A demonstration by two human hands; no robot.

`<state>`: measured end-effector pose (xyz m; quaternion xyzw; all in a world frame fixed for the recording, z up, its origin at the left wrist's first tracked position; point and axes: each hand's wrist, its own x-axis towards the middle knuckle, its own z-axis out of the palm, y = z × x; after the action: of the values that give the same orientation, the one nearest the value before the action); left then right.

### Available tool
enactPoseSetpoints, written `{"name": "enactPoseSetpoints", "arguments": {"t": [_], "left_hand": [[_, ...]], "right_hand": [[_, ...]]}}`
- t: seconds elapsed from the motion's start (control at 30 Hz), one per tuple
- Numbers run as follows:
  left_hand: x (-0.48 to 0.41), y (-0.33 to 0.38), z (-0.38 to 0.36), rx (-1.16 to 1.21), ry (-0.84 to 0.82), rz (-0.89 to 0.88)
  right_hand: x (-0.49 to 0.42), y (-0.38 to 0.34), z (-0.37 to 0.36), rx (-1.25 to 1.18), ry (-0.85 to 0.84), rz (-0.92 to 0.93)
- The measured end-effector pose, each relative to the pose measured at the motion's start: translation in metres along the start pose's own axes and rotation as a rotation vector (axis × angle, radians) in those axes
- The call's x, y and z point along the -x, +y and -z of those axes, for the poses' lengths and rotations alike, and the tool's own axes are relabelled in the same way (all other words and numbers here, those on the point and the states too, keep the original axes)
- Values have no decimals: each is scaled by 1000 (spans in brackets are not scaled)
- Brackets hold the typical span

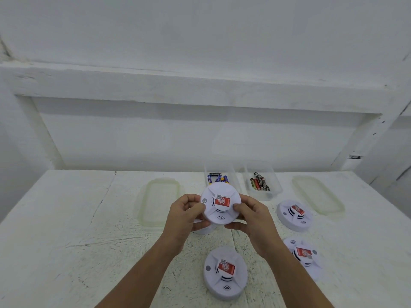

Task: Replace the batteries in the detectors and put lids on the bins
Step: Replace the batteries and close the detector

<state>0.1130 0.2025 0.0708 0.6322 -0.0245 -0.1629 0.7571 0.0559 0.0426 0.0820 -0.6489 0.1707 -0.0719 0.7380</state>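
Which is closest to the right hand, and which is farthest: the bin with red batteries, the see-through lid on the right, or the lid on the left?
From the right hand:
1. Clear plastic bin of red and black batteries, just behind the hand, slightly right.
2. Clear rectangular lid with a greenish rim, farther out on the right.
3. Matching clear lid, across on the left, beyond the left hand.

two bins point(263, 192) behind detectors point(225, 273), between lids point(159, 202).

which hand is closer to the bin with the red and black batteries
Right. The right hand is just below-left of that bin; the left hand grips the held detector's far side.
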Motion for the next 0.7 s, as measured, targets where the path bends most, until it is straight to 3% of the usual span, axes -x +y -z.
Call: {"name": "enactPoseSetpoints", "arguments": {"t": [0.7], "left_hand": [[0,-4,-10,8,-15,21]], "right_hand": [[0,4,11,25,32,0]]}}
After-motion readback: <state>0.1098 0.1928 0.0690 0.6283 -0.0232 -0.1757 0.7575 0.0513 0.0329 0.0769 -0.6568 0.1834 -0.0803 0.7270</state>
